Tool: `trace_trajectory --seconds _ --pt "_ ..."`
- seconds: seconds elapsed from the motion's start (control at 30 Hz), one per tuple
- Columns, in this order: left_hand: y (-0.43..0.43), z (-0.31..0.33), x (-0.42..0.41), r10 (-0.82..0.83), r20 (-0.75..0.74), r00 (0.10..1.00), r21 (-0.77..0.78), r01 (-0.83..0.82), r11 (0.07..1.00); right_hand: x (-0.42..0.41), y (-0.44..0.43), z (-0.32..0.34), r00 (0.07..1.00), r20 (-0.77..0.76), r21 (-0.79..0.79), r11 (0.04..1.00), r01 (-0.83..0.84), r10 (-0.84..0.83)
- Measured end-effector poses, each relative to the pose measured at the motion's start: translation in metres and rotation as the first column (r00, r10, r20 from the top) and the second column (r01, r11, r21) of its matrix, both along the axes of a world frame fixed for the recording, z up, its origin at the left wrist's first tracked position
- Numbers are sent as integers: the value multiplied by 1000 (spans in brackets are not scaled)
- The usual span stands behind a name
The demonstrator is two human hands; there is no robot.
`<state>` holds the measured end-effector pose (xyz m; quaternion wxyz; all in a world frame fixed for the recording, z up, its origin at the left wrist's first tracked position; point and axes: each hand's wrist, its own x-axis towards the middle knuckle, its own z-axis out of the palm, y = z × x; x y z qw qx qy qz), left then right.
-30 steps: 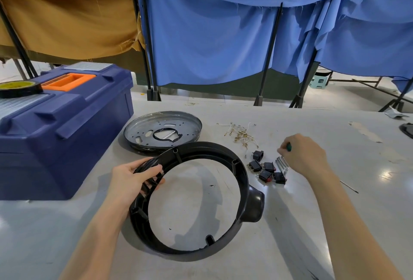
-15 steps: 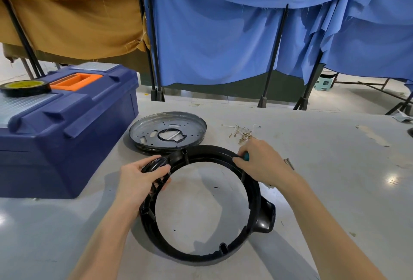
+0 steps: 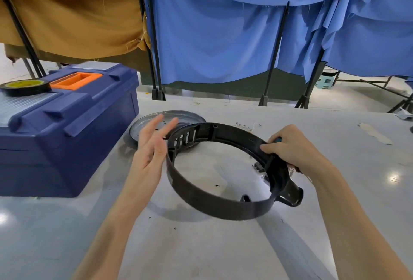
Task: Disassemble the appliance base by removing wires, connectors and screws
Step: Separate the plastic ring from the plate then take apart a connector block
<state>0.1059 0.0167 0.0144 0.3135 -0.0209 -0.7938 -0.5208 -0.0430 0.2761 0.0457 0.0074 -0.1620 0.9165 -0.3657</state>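
1. The black base ring is held tilted above the bench, its near wall raised.
2. At the ring's right rim, the right hand grips the plastic with curled fingers. A teal-handled tool is tucked in the same hand.
3. Just left of the ring, the left hand is open with its fingers straight. Whether it touches the rim I cannot tell.
4. The ring looks stripped, so this is probably a turn-over check for leftover screws. The next move calls for the left hand to steady the rim.
5. Small connectors lie under the ring's right side.
6. Behind the ring sit a metal plate and loose wires.
7. Far left of the ring stands a blue toolbox. No writing is readable.
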Motion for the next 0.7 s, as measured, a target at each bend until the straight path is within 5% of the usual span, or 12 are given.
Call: trace_trajectory --seconds 0.27,0.5,0.7 --pt "38 29 6 -187 62 980 -450 195 871 -7 18 -3 967 245 -107 989 98 -69" --pt "50 40 0 15 1 1000 -72 -15 997 0 9 1 970 240 -345 937 60 26" --pt "38 52 -10 106 26 994 414 -107 904 7 4 3 987 100 -413 908 -72 124"
